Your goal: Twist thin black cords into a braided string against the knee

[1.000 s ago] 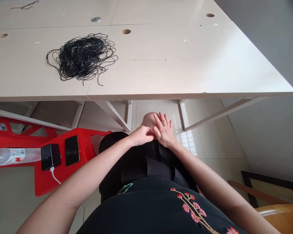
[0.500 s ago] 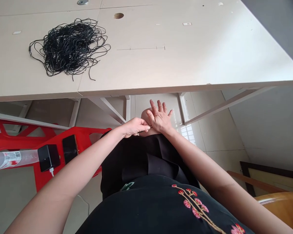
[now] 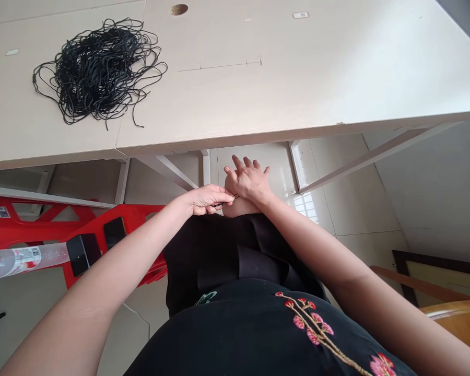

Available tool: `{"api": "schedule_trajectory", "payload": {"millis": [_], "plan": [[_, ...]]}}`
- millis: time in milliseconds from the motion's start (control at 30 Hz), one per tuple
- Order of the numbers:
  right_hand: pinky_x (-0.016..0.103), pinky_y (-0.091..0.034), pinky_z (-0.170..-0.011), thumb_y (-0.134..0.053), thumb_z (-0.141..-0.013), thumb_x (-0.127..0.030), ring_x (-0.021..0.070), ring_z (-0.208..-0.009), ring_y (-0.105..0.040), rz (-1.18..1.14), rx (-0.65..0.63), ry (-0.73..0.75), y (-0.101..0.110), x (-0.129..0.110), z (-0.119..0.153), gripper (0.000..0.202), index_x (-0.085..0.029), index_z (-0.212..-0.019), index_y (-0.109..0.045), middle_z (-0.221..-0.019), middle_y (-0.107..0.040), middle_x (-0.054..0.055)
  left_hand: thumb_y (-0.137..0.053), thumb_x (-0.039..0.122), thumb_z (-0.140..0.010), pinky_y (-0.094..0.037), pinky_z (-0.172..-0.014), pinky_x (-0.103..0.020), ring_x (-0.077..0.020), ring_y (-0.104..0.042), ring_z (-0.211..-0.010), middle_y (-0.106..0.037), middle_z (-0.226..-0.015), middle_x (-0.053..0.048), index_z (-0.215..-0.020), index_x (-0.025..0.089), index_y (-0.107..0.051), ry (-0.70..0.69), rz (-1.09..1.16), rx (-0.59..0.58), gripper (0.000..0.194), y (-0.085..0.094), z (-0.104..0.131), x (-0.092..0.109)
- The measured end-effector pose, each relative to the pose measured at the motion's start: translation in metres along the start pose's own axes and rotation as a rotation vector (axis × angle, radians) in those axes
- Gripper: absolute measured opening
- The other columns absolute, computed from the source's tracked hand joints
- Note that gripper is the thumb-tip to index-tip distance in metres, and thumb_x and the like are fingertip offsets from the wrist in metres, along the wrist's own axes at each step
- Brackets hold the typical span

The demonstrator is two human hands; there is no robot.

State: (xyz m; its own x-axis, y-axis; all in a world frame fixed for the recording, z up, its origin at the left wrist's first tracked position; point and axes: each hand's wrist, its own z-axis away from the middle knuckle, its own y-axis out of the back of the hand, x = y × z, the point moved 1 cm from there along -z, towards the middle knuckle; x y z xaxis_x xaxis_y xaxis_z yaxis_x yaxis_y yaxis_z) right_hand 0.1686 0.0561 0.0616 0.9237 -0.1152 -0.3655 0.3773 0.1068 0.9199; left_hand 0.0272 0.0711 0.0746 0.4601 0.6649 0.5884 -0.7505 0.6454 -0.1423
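Black and thin, a short cord [image 3: 227,200] lies sideways between the two hands, just above the person's knee and below the bench [image 3: 297,83] edge. The left hand [image 3: 207,200] pinches one end with closed fingers, while the right hand [image 3: 249,180] rests flat with fingers spread. A big cord pile [image 3: 97,68] sits far up on the bench.

A pale table [image 3: 297,78] fills the top of the frame, a tangled heap of black cord [image 3: 97,68] at its upper left. At the left, a red stool [image 3: 133,219] carries a black charger [image 3: 83,253], a phone [image 3: 115,232] and a plastic bottle [image 3: 19,261]. A wooden chair [image 3: 454,324] sits lower right.
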Motion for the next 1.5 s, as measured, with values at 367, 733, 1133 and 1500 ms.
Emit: {"api": "schedule_trajectory", "payload": {"millis": [367,733,1133,1500], "plan": [[0.046,-0.038,-0.078,-0.009,-0.087,-0.063,0.0280,-0.087,-0.058,0.020,-0.117,-0.038,-0.008,-0.004,-0.019,0.067,-0.021,-0.124,-0.046,-0.094,-0.062,0.013,-0.070,0.012,-0.064,-0.014,-0.029,-0.012,0.0004,-0.033,-0.040,-0.053,-0.067,-0.001,-0.065,0.012,-0.058,0.024,0.016,0.054,0.012,0.005,-0.002,0.002],[0.034,-0.041,-0.077,-0.012,-0.089,-0.060,0.0241,-0.094,-0.058,0.043,-0.195,-0.013,-0.003,-0.006,-0.027,0.064,-0.019,-0.122,-0.049,-0.106,-0.062,0.015,-0.072,0.016,-0.064,-0.012,-0.029,-0.012,0.0007,-0.034,-0.039,-0.053,-0.068,-0.001,-0.065,0.012,-0.057,0.045,0.054,-0.007,0.015,0.019,-0.015,0.004],[0.033,-0.044,-0.068,-0.014,-0.089,-0.060,0.0252,-0.087,-0.062,0.077,-0.177,-0.036,-0.010,-0.002,-0.043,0.067,-0.016,-0.094,-0.065,-0.092,-0.067,0.014,-0.077,0.019,-0.060,-0.013,-0.032,-0.012,0.0003,-0.033,-0.044,-0.052,-0.068,-0.001,-0.072,0.012,-0.063,0.016,0.056,-0.063,0.019,0.025,-0.020,0.008],[0.032,-0.043,-0.069,-0.006,-0.090,-0.059,0.0246,-0.086,-0.062,0.071,-0.155,-0.022,-0.008,0.000,-0.043,0.073,-0.014,-0.097,-0.063,-0.094,-0.066,0.016,-0.073,0.019,-0.063,-0.013,-0.036,-0.015,0.0000,-0.028,-0.046,-0.051,-0.073,0.000,-0.082,0.015,-0.067,-0.048,-0.037,-0.116,0.021,0.026,-0.018,0.010]]}}
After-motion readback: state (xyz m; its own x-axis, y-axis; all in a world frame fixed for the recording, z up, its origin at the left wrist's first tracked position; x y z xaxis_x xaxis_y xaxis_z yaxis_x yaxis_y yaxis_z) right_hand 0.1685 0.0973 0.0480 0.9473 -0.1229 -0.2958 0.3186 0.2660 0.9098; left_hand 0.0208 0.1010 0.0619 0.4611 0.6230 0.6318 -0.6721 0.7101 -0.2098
